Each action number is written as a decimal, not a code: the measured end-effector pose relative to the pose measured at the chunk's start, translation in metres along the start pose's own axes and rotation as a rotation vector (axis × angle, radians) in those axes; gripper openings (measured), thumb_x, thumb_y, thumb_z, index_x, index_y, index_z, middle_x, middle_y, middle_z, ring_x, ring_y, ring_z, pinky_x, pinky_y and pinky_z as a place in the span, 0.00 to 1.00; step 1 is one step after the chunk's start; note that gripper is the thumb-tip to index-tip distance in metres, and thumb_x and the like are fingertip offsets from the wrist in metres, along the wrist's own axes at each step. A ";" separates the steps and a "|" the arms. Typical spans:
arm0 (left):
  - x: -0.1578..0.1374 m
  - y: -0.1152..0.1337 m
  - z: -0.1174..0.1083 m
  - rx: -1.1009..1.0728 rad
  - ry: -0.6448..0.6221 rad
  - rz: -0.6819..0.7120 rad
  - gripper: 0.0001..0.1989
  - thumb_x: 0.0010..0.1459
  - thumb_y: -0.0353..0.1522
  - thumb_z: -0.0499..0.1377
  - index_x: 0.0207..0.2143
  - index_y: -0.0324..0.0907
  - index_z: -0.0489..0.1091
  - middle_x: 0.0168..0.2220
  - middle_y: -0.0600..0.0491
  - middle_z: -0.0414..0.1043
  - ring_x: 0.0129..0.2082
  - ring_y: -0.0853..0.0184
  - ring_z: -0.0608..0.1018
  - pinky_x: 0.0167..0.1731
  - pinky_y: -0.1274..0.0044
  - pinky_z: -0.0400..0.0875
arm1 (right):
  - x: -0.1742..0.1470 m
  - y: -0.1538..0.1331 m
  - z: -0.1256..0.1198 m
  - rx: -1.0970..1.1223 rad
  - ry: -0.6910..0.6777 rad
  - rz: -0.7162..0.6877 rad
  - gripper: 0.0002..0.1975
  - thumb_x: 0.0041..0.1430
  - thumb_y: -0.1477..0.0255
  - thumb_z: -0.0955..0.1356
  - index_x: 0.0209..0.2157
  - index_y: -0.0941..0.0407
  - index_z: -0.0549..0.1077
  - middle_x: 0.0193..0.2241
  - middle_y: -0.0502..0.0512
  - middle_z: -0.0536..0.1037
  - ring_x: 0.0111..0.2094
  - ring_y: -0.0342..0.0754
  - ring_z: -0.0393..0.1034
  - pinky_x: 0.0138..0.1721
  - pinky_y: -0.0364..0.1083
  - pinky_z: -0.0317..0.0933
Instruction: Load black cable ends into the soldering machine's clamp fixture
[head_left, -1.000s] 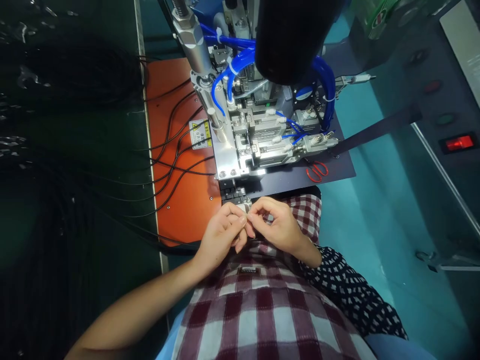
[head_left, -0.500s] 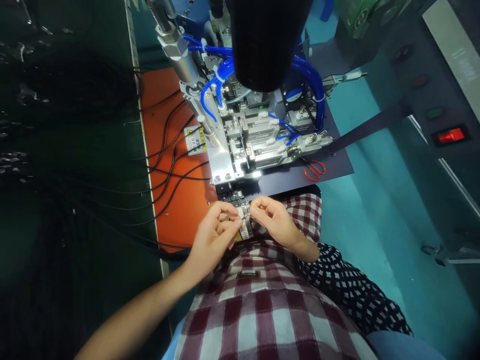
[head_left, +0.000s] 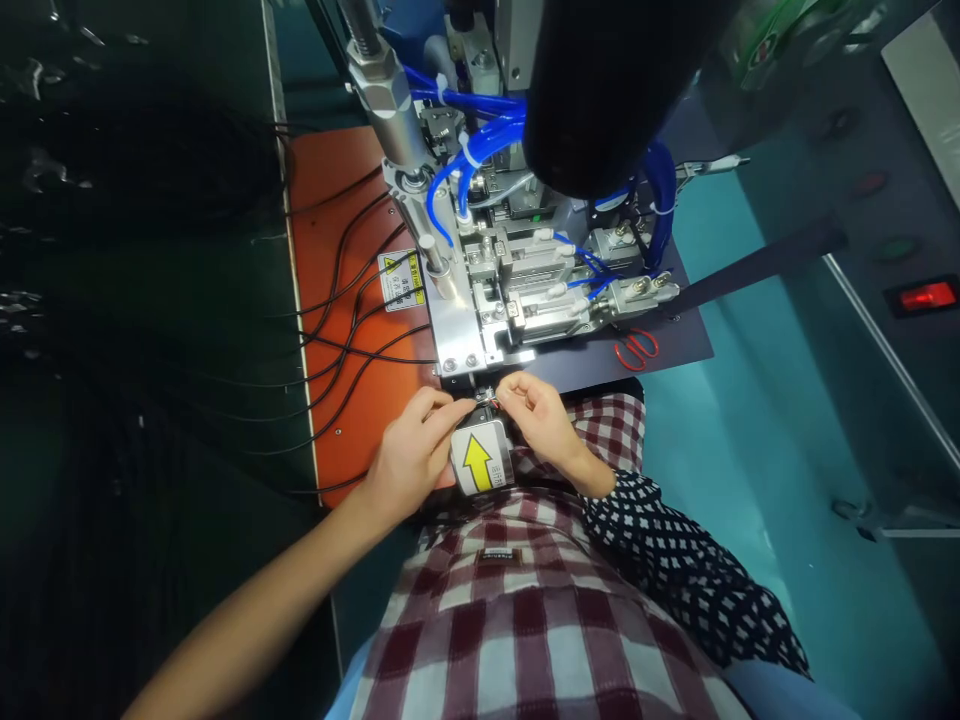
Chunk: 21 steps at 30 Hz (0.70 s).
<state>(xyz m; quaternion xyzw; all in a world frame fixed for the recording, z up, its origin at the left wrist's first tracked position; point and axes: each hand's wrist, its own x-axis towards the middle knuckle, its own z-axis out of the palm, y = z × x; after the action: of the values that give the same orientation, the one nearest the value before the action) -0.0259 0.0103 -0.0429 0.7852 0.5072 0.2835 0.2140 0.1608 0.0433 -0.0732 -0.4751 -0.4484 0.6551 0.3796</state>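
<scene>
My left hand (head_left: pixel 412 450) pinches a thin dark cable end (head_left: pixel 478 402) between thumb and index finger, just above the machine's front slot. Facing it, my right hand (head_left: pixel 544 420) has its fingertips closed on thin wires (head_left: pixel 496 403), with a bit of red showing. The fingers hide most of this small piece. Both hands are at the front of the metal fixture (head_left: pixel 487 392), directly over a white plate with a yellow arrow (head_left: pixel 480 460).
A machine with metal cylinders (head_left: pixel 540 310) and blue air hoses (head_left: pixel 495 130) stands ahead. Black cables (head_left: pixel 337 300) cross an orange panel (head_left: pixel 315 240) at left. Red-handled scissors (head_left: pixel 636 350) lie right of the machine. A black cylinder (head_left: pixel 607 110) hangs in front of the view.
Both hands have moved forward to the fixture's front slot with the small wires. The yellow arrow plate, earlier mostly covered, now shows. The view has shifted slightly.
</scene>
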 end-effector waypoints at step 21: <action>0.003 -0.010 0.002 0.147 -0.060 0.080 0.17 0.63 0.26 0.52 0.51 0.38 0.74 0.34 0.49 0.64 0.34 0.67 0.72 0.29 0.77 0.73 | 0.003 0.003 0.000 -0.057 0.031 0.015 0.09 0.60 0.65 0.67 0.29 0.56 0.67 0.24 0.48 0.66 0.24 0.42 0.59 0.26 0.44 0.56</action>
<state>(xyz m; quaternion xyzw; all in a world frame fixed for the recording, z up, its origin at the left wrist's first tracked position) -0.0302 0.0166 -0.0501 0.8267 0.4882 0.2301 0.1593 0.1598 0.0451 -0.0769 -0.4991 -0.4573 0.6375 0.3679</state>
